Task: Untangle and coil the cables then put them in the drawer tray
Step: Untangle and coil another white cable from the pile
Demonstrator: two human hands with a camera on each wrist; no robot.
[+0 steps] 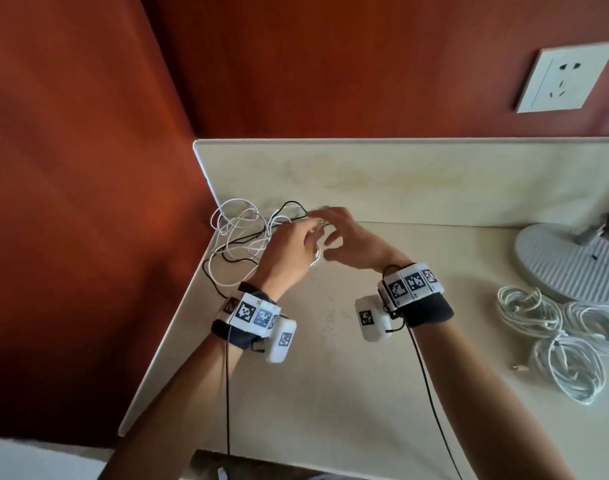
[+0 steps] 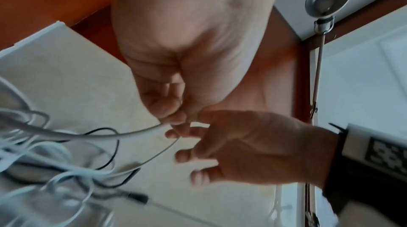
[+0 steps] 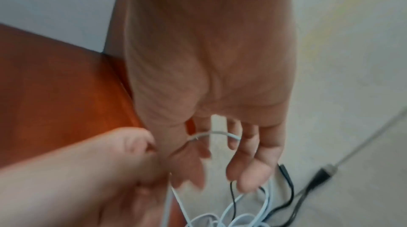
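While the tangled heap of thin white and black cables [image 1: 242, 233] lies in the back-left corner of the cream stone countertop [image 1: 331, 358], the left hand [image 1: 289, 251] is the nearer one and pinches a white strand [image 2: 123, 134] between thumb and fingertips. That strand runs leftward from the pinch into the heap, so its long axis points away from the right hand [image 1: 344, 237]. The right hand's fingers [image 3: 253, 169] are spread and loosely bent, a loop of white cable [image 3: 214, 134] crossing them; whether they grip it is unclear.
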